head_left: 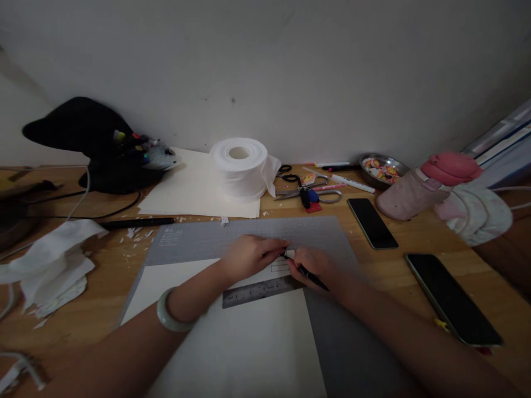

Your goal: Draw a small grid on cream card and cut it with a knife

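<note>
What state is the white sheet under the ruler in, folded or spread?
Spread: the white sheet lies flat on the gray mat, the ruler resting across it.

Your wooden table (385, 271) holds a grey mat (253, 229) at ctr., w/ a paper stack (186, 190) just behind it. Crumpled tissue (53, 265) and paper scraps (131, 232) lie to your L; scissors (289, 195), a steel bowl (370, 178) and a pink bottle (410, 194) line the back R. One phone (372, 223) sits nr. the mat, a 2nd phone (454, 298) closer to you.
</note>
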Demonstrator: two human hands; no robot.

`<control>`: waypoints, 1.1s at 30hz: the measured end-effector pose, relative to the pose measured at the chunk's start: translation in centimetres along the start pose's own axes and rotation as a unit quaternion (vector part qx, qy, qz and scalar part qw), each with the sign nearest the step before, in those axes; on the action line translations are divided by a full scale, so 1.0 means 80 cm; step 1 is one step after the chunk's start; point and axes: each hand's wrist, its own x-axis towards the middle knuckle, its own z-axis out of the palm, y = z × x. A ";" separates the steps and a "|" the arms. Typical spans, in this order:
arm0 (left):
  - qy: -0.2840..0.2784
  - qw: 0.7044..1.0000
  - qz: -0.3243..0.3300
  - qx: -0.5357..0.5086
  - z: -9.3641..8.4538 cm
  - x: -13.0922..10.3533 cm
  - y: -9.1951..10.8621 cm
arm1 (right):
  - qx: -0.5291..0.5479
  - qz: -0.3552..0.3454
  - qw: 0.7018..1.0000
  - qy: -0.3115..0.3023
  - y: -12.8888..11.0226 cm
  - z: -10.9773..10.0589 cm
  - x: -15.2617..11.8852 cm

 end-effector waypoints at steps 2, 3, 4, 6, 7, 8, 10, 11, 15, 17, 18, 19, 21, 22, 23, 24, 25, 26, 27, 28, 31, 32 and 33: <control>0.000 1.000 0.000 -0.008 0.001 0.000 -0.001 | 0.012 0.016 1.000 -0.008 -0.004 -0.006 0.003; 0.000 1.000 -0.001 -0.010 0.002 -0.001 -0.002 | 0.019 0.022 1.000 -0.010 -0.005 -0.008 0.004; 0.000 1.000 -0.001 -0.012 0.003 -0.001 -0.002 | 0.025 0.027 0.999 -0.009 -0.006 -0.010 0.004; 0.001 1.000 -0.001 -0.014 0.004 -0.001 -0.003 | 0.037 0.033 0.999 -0.011 -0.005 -0.011 0.003; 0.002 1.000 -0.001 -0.015 0.004 -0.002 -0.003 | 0.044 0.038 0.998 -0.012 -0.005 -0.010 0.002; 0.002 1.000 -0.001 -0.016 0.004 -0.002 -0.003 | 0.051 0.045 0.998 -0.013 -0.004 -0.010 0.002; 0.003 1.000 -0.003 -0.019 0.003 -0.002 -0.003 | 0.066 0.069 0.995 -0.002 -0.003 -0.010 0.001; 0.001 1.000 -0.003 -0.020 0.003 -0.002 -0.003 | 0.073 0.085 0.994 0.011 -0.003 -0.010 0.002; -0.007 1.000 0.000 -0.014 0.002 -0.002 -0.002 | 0.092 0.144 0.984 0.054 -0.006 -0.012 0.005; -0.006 1.000 0.001 -0.011 0.002 -0.002 -0.002 | 0.096 0.154 0.982 0.051 -0.007 -0.012 0.007; -0.004 1.000 0.001 -0.011 0.002 -0.002 -0.002 | 0.098 0.154 0.982 0.048 -0.007 -0.012 0.007; -0.001 1.000 0.000 -0.009 0.003 -0.002 -0.002 | 0.099 0.152 0.982 0.046 -0.007 -0.012 0.007; 0.001 1.000 -0.004 -0.003 0.003 -0.002 -0.002 | 0.097 0.141 0.984 0.043 -0.006 -0.012 0.008; 0.000 1.000 -0.005 0.000 0.003 -0.002 -0.002 | 0.096 0.134 0.986 0.039 -0.006 -0.012 0.008; 0.000 1.000 -0.005 0.001 0.003 -0.001 -0.001 | 0.094 0.127 0.987 0.034 -0.005 -0.012 0.008; -0.001 1.000 -0.005 0.002 0.003 -0.001 -0.001 | 0.094 0.122 0.988 0.029 -0.005 -0.013 0.008; -0.001 1.000 -0.004 0.002 0.002 -0.001 -0.001 | 0.094 0.120 0.988 0.023 -0.005 -0.013 0.007; -0.002 1.000 -0.003 0.001 0.002 -0.001 -0.001 | 0.095 0.120 0.988 0.019 -0.005 -0.013 0.007; -0.003 1.000 -0.004 0.003 0.002 -0.001 -0.001 | 0.096 0.122 0.988 0.016 -0.005 -0.014 0.007; -0.005 1.000 -0.007 0.005 0.002 -0.002 -0.002 | 0.098 0.124 0.987 0.015 -0.005 -0.014 0.007; -0.011 1.000 -0.011 0.007 0.002 -0.002 -0.002 | 0.099 0.130 0.986 0.009 -0.004 -0.012 0.005; -0.010 1.000 -0.010 0.005 0.003 -0.002 -0.002 | 0.098 0.132 0.986 0.008 -0.004 -0.012 0.005; -0.008 1.000 -0.009 0.003 0.003 -0.002 -0.002 | 0.098 0.133 0.986 0.007 -0.004 -0.011 0.004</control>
